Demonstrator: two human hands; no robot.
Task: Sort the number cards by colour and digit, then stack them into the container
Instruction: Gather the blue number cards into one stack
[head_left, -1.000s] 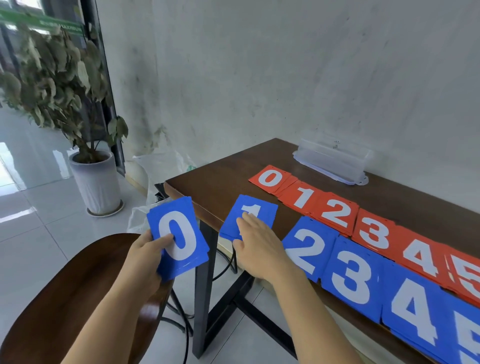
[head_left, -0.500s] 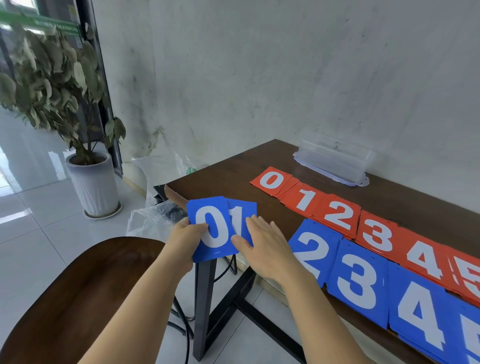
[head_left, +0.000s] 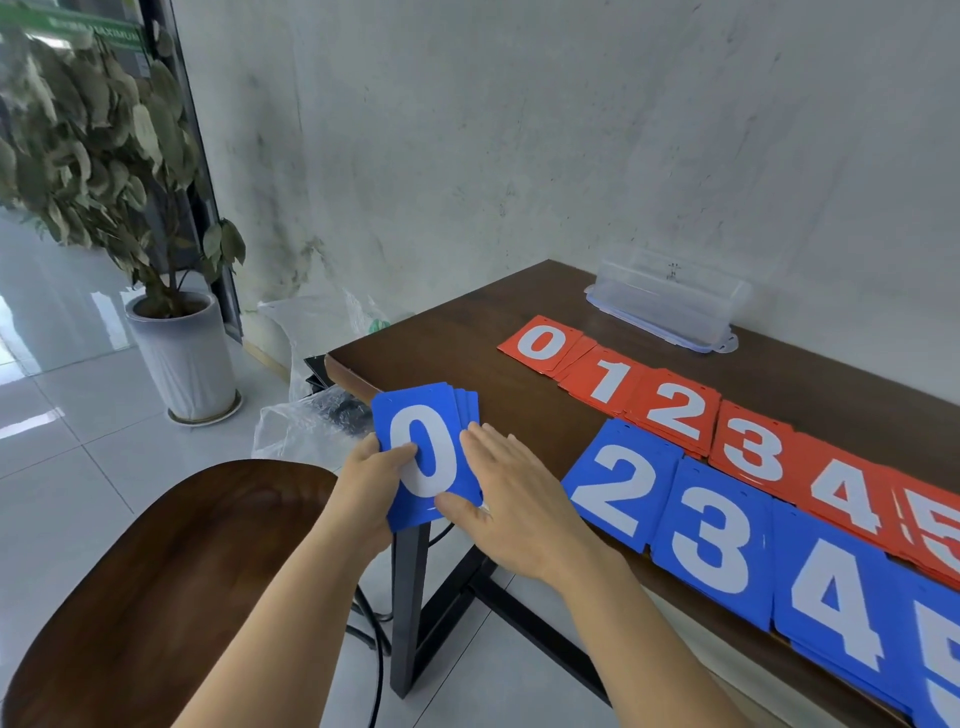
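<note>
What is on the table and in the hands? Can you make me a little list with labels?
Left hand: grips the blue 0 stack
Right hand: flat fingers touch that stack's right edge
Blue row: 2, 3, 4, 5 on the table
Red row: 0 to 5, behind it
Clear container: by the wall, no cards seen inside

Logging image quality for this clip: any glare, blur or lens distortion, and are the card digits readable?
Head view: even daylight, glare only on the glossy white floor tiles; wide-angle distortion stretches the blue number cards toward the right edge; the blue 0-card stack in the left hand is sharp, digits readable.
</note>
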